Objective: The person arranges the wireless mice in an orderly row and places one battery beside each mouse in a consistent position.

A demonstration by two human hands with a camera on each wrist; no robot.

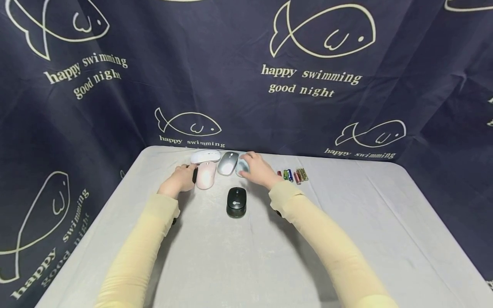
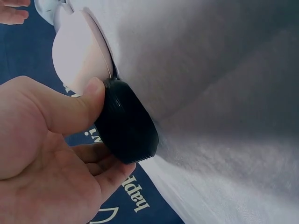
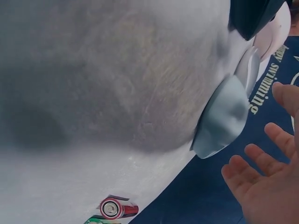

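Observation:
In the left wrist view my left hand (image 2: 51, 140) pinches a dark black mouse (image 2: 126, 121) with a ridged end, thumb on one side and fingers on the other. Its near end lies right against a pink mouse (image 1: 206, 175). My right hand (image 1: 259, 168) is at a light blue mouse (image 3: 224, 119), its fingers spread and apart from one another in the right wrist view. Between the two hands sits a grey mouse (image 1: 227, 163), with a white mouse (image 1: 205, 156) behind the pink one. Another black mouse (image 1: 236, 202) stands nearer me, in front of the row.
Several batteries (image 1: 297, 176) in red, green, blue and gold lie to the right of my right hand. A pale cloth covers the table (image 1: 215, 265). Behind its far edge hangs a navy curtain (image 1: 246, 107) with fish drawings.

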